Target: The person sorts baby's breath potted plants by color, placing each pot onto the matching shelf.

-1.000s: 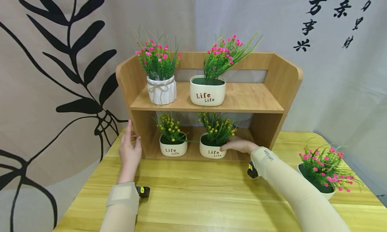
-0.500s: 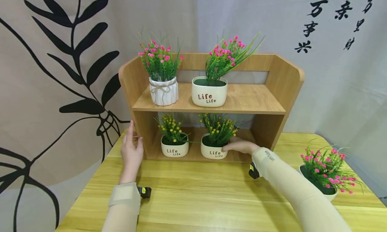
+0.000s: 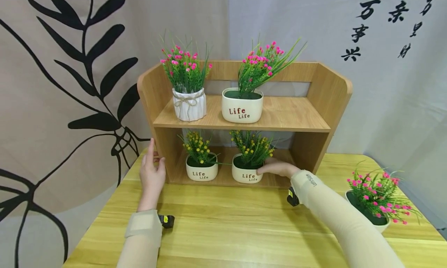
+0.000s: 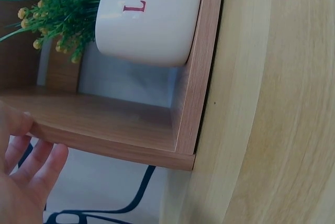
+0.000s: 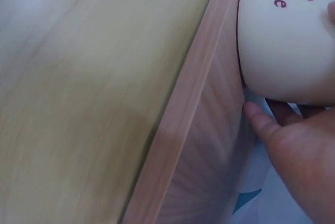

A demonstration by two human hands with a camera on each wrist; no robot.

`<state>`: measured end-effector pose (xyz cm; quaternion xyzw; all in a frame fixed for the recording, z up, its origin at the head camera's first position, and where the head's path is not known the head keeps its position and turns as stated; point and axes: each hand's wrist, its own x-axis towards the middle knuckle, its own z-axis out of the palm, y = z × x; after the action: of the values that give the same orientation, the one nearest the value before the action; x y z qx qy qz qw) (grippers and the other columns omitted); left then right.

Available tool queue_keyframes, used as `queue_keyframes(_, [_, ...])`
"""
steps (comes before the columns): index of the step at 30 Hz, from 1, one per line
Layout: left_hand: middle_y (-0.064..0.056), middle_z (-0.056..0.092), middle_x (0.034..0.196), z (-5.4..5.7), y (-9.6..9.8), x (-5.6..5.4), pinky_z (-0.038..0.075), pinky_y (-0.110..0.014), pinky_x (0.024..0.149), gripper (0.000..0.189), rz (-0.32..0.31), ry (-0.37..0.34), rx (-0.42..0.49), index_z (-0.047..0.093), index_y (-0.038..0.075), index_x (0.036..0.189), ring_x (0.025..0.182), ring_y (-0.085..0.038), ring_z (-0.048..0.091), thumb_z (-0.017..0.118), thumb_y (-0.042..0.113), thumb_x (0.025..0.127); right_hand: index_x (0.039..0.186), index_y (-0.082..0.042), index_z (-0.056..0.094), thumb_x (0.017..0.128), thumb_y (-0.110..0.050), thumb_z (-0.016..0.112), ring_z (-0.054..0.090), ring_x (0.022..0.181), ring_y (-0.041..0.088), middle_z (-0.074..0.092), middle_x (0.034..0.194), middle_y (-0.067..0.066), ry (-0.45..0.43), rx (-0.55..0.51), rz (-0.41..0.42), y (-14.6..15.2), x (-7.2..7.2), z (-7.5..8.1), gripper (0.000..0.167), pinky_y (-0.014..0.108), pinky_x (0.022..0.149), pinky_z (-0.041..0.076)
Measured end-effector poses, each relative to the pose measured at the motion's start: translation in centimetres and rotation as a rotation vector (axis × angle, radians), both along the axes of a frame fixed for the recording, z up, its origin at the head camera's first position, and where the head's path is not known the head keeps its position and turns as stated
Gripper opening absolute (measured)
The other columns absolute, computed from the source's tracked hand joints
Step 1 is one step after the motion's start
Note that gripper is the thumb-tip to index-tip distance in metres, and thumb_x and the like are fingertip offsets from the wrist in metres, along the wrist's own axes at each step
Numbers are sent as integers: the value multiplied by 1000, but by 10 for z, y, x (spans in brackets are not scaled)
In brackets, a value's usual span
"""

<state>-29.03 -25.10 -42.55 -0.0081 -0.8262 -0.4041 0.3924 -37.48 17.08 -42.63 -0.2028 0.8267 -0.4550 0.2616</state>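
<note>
My right hand (image 3: 277,167) grips the right end of a cream "Life" flower pot (image 3: 244,174) with yellow blooms, thumb at the front, most fingers hidden behind it. The pot stands upright on the lower level of a wooden shelf (image 3: 293,124). In the right wrist view, a finger (image 5: 261,122) is just below the pot (image 5: 282,41). My left hand (image 3: 152,176) is at the shelf's left side panel. In the left wrist view, its thumb and fingers (image 4: 44,166) hold the panel's front edge (image 4: 104,148) from either side.
A matching yellow-flowered pot (image 3: 201,173) stands left of the gripped one. Above are a white twine-tied pot (image 3: 190,105) and a larger "Life" pot (image 3: 242,108), both with pink flowers. Another pink-flowered pot (image 3: 378,219) stands on the table (image 3: 216,229) at the right.
The head view shifts slightly. Both hands and the pots stay in the same places relative to the shelf.
</note>
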Motion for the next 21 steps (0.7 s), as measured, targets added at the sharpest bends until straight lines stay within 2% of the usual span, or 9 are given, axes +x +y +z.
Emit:
queue_keyframes(3, [-24, 53, 112, 0, 0, 0, 52, -45, 71, 81, -1, -9, 4, 27, 31, 154, 94, -37, 58, 59, -8, 91, 130, 9, 44, 82, -28, 68, 47, 119, 35, 50, 127, 23, 17, 17, -4, 5, 3, 0, 66, 52, 105, 34])
queue_keyframes(5, [-24, 52, 113, 0, 0, 0, 52, -46, 71, 81, -4, -12, 8, 27, 32, 154, 95, -37, 58, 59, -8, 91, 140, 13, 32, 84, -31, 67, 39, 127, 41, 40, 138, 30, 49, 6, 21, 10, 5, 0, 79, 53, 106, 33])
queue_keyframes(7, [-24, 52, 113, 1, 1, 0, 53, -46, 72, 81, -9, -12, 10, 27, 31, 154, 95, -37, 59, 59, -8, 91, 146, 13, 22, 87, -30, 65, 33, 133, 45, 31, 146, 33, 79, -35, 59, 14, 7, 0, 85, 53, 107, 32])
queue_keyframes(10, [-24, 52, 113, 2, 1, 0, 53, -46, 72, 80, -15, -11, 6, 27, 30, 154, 95, -37, 58, 59, -8, 91, 149, 10, 17, 89, -23, 62, 31, 134, 47, 26, 149, 32, 102, -92, 87, 18, 12, 0, 82, 54, 106, 34])
queue_keyframes(12, [-24, 52, 113, 2, 1, 0, 52, -46, 72, 80, -18, -14, 7, 27, 30, 154, 95, -38, 58, 58, -8, 91, 151, 8, 14, 89, -16, 61, 30, 134, 48, 24, 151, 32, 95, -115, 72, 20, 17, 0, 81, 55, 106, 33])
queue_keyframes(17, [-24, 52, 114, 1, 0, 0, 53, -48, 72, 79, -13, -23, 13, 27, 27, 154, 95, -38, 58, 57, -9, 91, 151, 9, 6, 91, -4, 56, 32, 133, 49, 26, 148, 34, 112, -82, 43, 25, 36, -2, 79, 54, 104, 36])
queue_keyframes(21, [-25, 53, 114, 0, -1, -1, 53, -47, 72, 80, -8, -18, 11, 27, 30, 154, 95, -37, 58, 58, -9, 91, 149, 12, 10, 92, -2, 54, 35, 130, 52, 31, 143, 38, 176, -84, 60, 31, 54, -4, 74, 53, 100, 41])
